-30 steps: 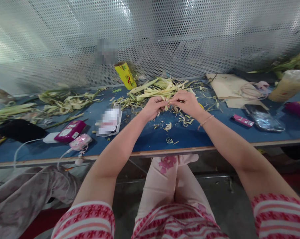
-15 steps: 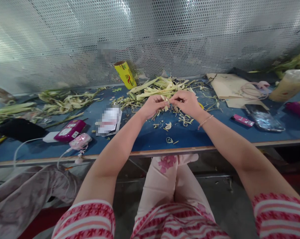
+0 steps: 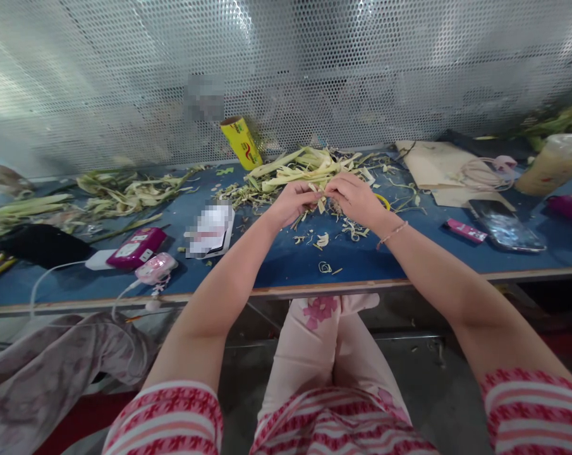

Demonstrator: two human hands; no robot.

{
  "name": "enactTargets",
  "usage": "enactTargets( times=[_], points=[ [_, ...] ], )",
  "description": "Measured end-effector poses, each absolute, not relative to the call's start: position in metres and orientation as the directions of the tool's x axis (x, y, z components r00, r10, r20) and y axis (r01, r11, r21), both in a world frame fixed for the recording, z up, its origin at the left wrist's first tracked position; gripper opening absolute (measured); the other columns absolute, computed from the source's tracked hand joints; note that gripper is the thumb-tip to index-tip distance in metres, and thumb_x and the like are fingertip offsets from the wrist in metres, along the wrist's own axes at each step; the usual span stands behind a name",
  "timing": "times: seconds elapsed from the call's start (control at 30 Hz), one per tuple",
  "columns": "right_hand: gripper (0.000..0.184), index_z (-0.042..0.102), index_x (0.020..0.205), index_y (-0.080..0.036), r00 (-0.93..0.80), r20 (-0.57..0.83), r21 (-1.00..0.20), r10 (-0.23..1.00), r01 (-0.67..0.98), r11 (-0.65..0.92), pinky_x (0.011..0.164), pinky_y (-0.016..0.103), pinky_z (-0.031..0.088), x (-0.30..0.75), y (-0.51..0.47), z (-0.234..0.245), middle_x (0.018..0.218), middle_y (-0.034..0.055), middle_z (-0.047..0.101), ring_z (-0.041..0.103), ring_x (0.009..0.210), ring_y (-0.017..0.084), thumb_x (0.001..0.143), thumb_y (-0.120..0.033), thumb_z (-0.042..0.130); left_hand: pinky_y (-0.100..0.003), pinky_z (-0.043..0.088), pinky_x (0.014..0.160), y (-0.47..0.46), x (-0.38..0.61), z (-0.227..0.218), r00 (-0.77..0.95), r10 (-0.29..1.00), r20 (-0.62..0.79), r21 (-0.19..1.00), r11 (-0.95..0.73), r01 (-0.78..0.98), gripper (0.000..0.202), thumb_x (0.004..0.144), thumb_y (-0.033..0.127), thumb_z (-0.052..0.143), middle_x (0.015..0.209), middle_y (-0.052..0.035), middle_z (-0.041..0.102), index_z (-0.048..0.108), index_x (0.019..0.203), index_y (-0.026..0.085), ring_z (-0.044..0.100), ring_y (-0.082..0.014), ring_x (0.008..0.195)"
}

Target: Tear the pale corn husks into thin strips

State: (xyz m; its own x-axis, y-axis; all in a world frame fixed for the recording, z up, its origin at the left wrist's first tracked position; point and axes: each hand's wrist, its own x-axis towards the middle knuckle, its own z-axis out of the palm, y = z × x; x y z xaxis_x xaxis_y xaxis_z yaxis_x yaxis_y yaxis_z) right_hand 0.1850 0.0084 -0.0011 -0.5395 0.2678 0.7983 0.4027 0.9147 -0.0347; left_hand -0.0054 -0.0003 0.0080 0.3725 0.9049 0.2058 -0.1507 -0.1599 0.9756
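My left hand [image 3: 292, 203] and my right hand [image 3: 354, 197] meet over the table, fingertips pinched close together. Between them is a small pale leaf strip [image 3: 322, 203], like a piece of husk; both hands grip it. Its upper part is partly hidden by the fingers. Just behind lies a heap of long yellow-green husk-like leaves [image 3: 309, 167]. Small curled scraps [image 3: 322, 240] and shredded bits [image 3: 354, 229] are scattered on the near side. Part of a yellow ring [image 3: 384, 201] shows beside my right hand.
A yellow tube [image 3: 242, 144] leans at the perforated metal screen [image 3: 342, 82]. Left are a phone-like white object [image 3: 212, 230], a purple box [image 3: 138, 248] and more leaves [image 3: 134, 193]. Right are cardboard [image 3: 437, 165], a phone [image 3: 506, 226] and a drink cup [image 3: 551, 164]. Someone's patterned trouser leg [image 3: 67, 373] is at left.
Both hands stay together at nearly the same spot. The fingers of my right hand have shifted slightly around the strip, and the whole view has moved a little.
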Motion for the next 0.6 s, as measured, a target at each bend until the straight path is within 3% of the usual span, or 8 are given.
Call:
enactTargets(
  times=[0.33,0.6],
  points=[
    [0.026,0.064,0.092,-0.023,-0.483,0.828,-0.044,0.284,0.449,0.892,0.086,0.039,0.051,0.189,0.006,-0.003,0.092,0.0051,0.067,0.062,0.092,0.02,0.104,-0.035,0.044,-0.024,0.042,0.06,0.008,-0.008,0.0,0.343,0.845,0.411,0.912,-0.386,-0.141,0.025,0.064,0.029,0.089,0.062,0.0038,0.058,0.069,0.073,0.017,0.052,-0.0071,0.059],
    [0.026,0.065,0.104,-0.023,-0.522,0.788,-0.073,0.326,0.446,0.892,0.089,0.039,0.051,0.192,0.005,0.0,0.099,0.0065,0.069,0.063,0.097,0.021,0.103,-0.04,0.045,-0.025,0.041,0.06,0.009,-0.013,0.003,0.389,0.808,0.443,0.888,-0.455,-0.067,0.034,0.058,0.039,0.092,0.064,0.0024,0.06,0.068,0.069,0.017,0.051,-0.008,0.061]
  ],
)
